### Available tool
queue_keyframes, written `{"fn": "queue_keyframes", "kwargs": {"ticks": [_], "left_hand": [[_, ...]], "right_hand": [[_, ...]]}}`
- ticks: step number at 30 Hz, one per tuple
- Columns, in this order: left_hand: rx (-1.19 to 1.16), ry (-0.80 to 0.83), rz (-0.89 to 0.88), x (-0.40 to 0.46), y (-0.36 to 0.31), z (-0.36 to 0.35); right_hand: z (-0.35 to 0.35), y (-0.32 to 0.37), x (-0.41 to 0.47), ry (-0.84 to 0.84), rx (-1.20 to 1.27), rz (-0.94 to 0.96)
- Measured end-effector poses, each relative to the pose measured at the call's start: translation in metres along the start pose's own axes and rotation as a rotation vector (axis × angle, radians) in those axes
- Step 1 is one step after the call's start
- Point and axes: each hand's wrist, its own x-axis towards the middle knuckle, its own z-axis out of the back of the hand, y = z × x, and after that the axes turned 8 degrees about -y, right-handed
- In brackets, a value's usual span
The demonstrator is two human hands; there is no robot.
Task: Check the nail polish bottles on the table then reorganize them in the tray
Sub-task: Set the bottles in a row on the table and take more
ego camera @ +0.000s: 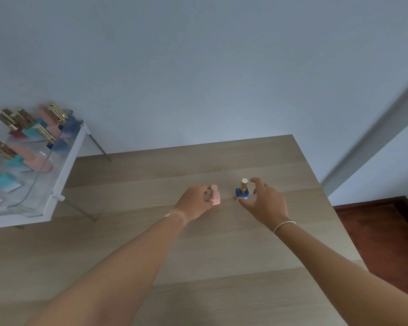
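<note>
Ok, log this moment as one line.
left hand: gripping pink bottle | right hand: open around blue bottle | both upright on table | tray: left

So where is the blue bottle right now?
The blue bottle stands upright mid-table, right of the pink bottle, with the open right hand closing around it.

A pale wood-grain bench (222, 243) stands with its far edge against a plain bluish-white wall (198, 67). To the right, a dark reddish wooden floor (382, 236) meets a second white wall (391, 161). The light is soft and even.
</note>
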Motion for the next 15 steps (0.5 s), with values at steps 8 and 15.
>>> {"fn": "queue_keyframes", "kwargs": {"ticks": [8,15], "left_hand": [[-0.021,-0.168,-0.068,-0.016,0.011,0.073],[-0.045,-0.428,-0.089,-0.052,0.046,0.192]], "right_hand": [[0.045,0.056,0.011,-0.149,0.185,0.051],[0.048,0.172,0.024,-0.094,0.381,0.242]]}}
